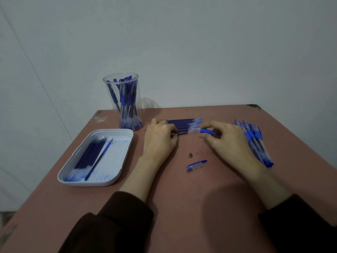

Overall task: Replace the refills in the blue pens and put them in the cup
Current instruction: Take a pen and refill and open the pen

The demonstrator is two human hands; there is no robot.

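the tall clear plastic cup point(122, 103) of blue pens stands back left. my left hand point(160, 137) pinches the end of the row of dark blue refills point(184, 125); my right hand point(226, 137) grips a blue pen barrel point(207, 131). if my wrist nudges the tiny loose metal tip point(190, 154), it could roll away.

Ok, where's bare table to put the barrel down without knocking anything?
Best patch: the near table between the two forearms, this side of the loose cap. Also bare: the far right corner behind the pen pile. Crowded: between left hand and right hand, with the row of refills, metal tip and the pinched pen barrel.
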